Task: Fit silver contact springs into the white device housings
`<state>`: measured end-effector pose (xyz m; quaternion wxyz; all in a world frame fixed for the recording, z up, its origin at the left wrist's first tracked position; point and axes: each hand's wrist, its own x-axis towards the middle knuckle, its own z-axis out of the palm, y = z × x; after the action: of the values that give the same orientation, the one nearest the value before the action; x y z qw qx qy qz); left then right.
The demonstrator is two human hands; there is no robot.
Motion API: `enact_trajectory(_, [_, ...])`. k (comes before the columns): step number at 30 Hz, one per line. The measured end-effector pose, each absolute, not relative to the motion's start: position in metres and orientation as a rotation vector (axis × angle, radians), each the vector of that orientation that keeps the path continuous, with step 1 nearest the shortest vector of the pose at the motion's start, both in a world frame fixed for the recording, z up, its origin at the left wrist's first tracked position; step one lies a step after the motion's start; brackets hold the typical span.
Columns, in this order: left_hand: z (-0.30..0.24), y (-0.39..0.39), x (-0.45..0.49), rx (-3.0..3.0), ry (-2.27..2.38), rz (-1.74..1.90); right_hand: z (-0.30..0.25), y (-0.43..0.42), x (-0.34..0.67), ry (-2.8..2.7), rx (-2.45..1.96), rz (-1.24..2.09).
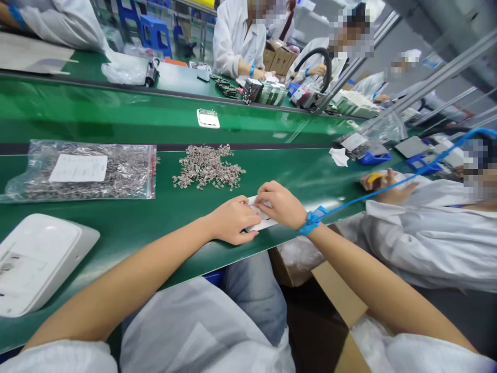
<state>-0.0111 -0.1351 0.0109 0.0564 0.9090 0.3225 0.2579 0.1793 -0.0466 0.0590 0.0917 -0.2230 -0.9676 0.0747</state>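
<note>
Both of my hands are at a small white plastic housing (266, 223) near the front edge of the green bench. My left hand (235, 220) grips its left side with bent fingers. My right hand (280, 203) reaches over the housing from the right, its fingers curled down and pinched together on the inner face; whatever they hold there is hidden. A blue wrist strap (312, 220) with a cord is on my right wrist. Just beyond my hands lies a loose heap of small metal clips (207, 167).
Left of the heap lies a clear zip bag (93, 171) of metal parts. A white plastic device (42, 259) sits at the left front. Another white housing (208, 118) rests on the green conveyor belt (128, 116). A co-worker's hand (392, 189) is to the right; an open cardboard box (337, 295) stands below.
</note>
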Motion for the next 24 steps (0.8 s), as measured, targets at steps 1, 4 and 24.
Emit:
enact_trajectory(1, [0.011, -0.135, -0.011, 2.763, 0.977, 0.790, 0.058, -0.046, 0.178, -2.877, -0.655, 0.241])
enact_trajectory(4, [0.011, -0.136, -0.010, 2.780, 0.977, 0.835, 0.056, -0.044, 0.175, -2.878, -0.633, 0.285])
enact_trajectory(24, [0.009, -0.168, -0.010, 2.906, 1.300, 0.859, 0.048, -0.051, 0.210, -2.788, -0.354, -0.143])
